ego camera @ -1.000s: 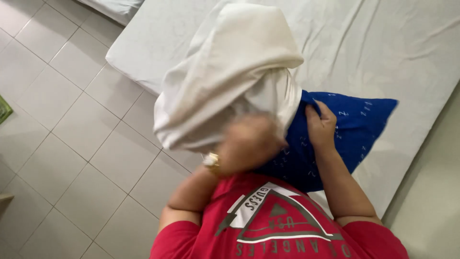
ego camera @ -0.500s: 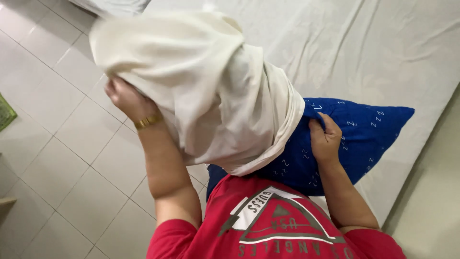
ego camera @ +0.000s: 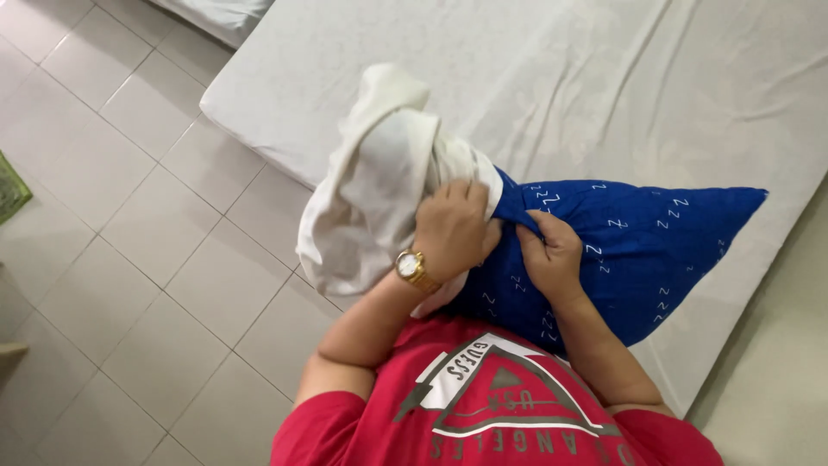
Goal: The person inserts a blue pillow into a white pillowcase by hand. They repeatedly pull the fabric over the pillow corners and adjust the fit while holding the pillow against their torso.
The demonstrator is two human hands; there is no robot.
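White pillowcase [ego camera: 371, 190] bunches over one end of the blue pillow [ego camera: 638, 250] above the mattress [ego camera: 604, 86]; left hand [ego camera: 453, 229] grips its hem, right hand [ego camera: 552, 250] pinches the pillow corner, apparently; bunched cloth may snag, or the corner slip.

Left hand [ego camera: 455, 229] bunches white pillowcase [ego camera: 371, 190]; right hand [ego camera: 552, 255] pinches blue pillow [ego camera: 638, 250] over the mattress [ego camera: 561, 95].
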